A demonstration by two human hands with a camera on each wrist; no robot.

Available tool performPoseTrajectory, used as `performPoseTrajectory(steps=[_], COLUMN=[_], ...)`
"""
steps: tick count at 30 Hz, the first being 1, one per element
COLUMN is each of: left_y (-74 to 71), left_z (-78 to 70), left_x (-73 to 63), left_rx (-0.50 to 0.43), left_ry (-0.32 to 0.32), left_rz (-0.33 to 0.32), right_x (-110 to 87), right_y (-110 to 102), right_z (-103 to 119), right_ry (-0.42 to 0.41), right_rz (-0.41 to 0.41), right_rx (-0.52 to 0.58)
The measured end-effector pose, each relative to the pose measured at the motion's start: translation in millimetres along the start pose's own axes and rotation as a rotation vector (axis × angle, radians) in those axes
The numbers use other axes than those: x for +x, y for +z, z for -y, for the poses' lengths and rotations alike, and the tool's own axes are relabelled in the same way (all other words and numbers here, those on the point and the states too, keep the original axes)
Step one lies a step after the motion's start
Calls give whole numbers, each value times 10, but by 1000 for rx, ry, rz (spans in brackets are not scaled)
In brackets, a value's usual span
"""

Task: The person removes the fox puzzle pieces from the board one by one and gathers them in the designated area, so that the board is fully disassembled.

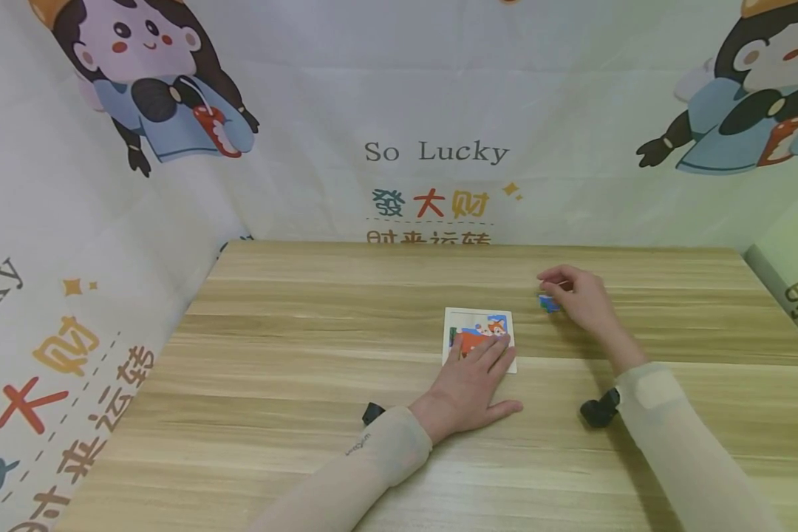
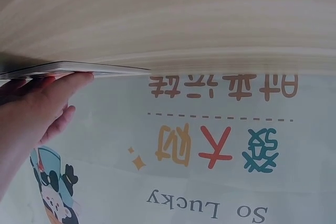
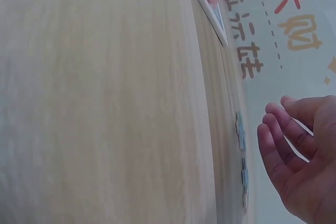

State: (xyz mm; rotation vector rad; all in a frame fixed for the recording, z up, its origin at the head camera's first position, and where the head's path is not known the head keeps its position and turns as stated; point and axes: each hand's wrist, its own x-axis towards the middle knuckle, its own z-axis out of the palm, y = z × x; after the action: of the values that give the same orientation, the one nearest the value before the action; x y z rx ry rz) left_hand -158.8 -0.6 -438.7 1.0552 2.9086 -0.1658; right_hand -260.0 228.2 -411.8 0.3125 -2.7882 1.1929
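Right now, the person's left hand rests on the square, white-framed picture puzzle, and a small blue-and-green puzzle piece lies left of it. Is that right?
The side is wrong: the head view shows the blue-and-green puzzle piece lying right of the picture puzzle.

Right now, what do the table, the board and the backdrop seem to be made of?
Table: wood or wood-look laminate with a soft sheen, judging by its streaky grain.
Board: possibly thin wood or card; its flat, pale border leaves that open.
Backdrop: probably fabric, mostly matte, given the soft creases across its print.
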Motion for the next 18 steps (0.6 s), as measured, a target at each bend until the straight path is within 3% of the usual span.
performPoseTrajectory(steps=[18], left_y=[11], left_z=[-11], left_x=[17], left_rx=[28], left_ry=[0], left_rz=[9], right_x=[51], right_y=[231], right_z=[129], right_ry=[-98], right_rz=[153], right_rx=[95])
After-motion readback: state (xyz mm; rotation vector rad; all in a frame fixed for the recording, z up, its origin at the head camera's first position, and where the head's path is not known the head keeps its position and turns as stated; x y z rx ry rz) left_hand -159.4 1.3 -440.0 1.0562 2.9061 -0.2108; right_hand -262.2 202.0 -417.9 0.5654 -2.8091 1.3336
